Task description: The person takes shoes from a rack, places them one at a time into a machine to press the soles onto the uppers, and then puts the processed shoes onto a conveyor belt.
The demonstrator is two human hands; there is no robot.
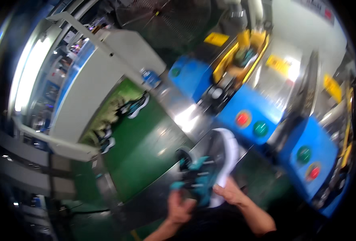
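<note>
I hold a sports shoe (pixel 204 176) in front of my body, black and teal with a thick white sole. It is tilted on its side, the sole facing right. My right hand (pixel 231 192) grips the sole's edge at the end nearer me, thumb lying along the white rim. On the other side, my left hand (pixel 181 207) closes at the shoe's upper, beside a small teal part. Motion blur softens the shoe and the left fingers.
Left of the shoe runs a green conveyor belt (pixel 142 146), carrying black-and-teal shoes (pixel 134 106) under a grey machine housing (pixel 83 92). Blue control boxes (pixel 248 114) with red and green buttons stand right. A yellow-sided machine bay (pixel 262 54) contains another shoe. A bottle (pixel 150 78) stands behind the belt.
</note>
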